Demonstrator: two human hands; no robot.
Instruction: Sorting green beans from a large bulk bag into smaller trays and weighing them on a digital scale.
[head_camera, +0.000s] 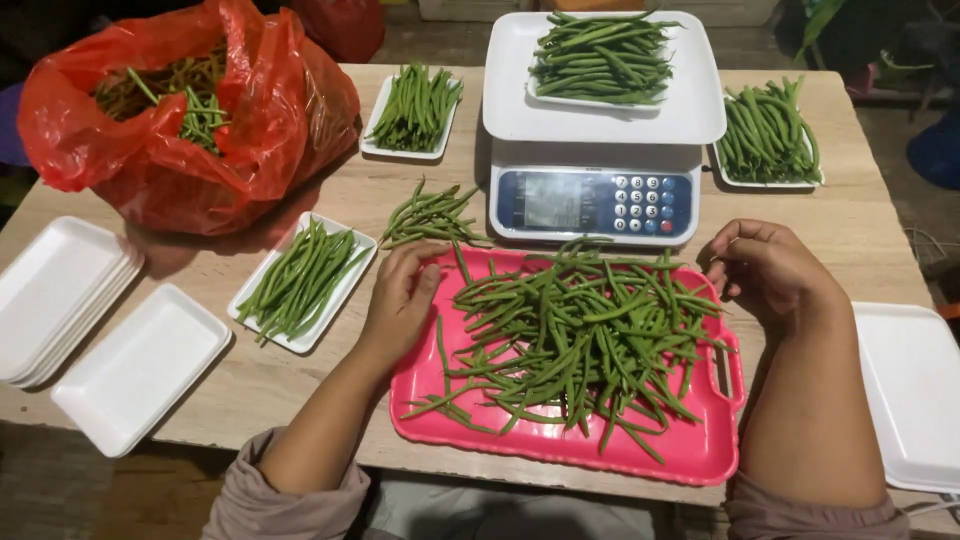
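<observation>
Hands (400, 300) (762, 268) flanking green beans (575, 335) on pink tray (690, 450)

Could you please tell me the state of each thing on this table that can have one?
Red plastic bag: open, beans inside.
Digital scale: loaded with a tray of beans.
Pink plastic tray: heaped with loose green beans.
White foam tray near the left edge: empty.
Left hand: open, resting on the pink tray's edge.
Right hand: curled, holding nothing visible.
</observation>
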